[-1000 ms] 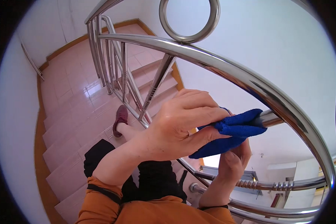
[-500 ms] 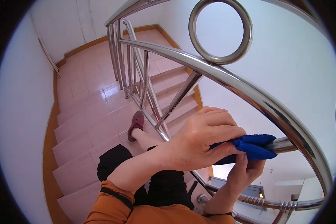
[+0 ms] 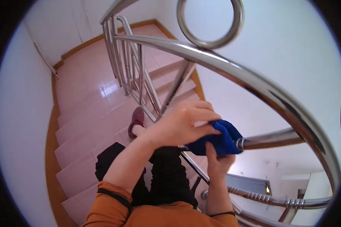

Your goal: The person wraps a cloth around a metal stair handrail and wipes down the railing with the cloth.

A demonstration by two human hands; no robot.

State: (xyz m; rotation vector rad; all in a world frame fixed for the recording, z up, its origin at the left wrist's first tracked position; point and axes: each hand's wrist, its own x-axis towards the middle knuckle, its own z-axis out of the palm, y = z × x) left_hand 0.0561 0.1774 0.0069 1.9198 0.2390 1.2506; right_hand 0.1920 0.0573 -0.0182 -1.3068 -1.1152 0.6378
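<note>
A blue cloth is folded around a slanting steel baluster of the stair railing. From above, my left hand pinches the upper edge of the cloth between thumb and fingers. Below it, my right hand grips the cloth from underneath, its thumb pressed on the near side and its fingers partly hidden behind. The baluster's ringed collar shows just right of the cloth, with bare tube beyond it.
The steel handrail curves across above my hands, topped by a large steel ring. A lower rail with coiled trim runs beneath. Pink tiled steps descend at left, my maroon shoe on one.
Both hands and the cloth have slid left along the baluster, uncovering its collar and more tube. The view has shifted slightly.
</note>
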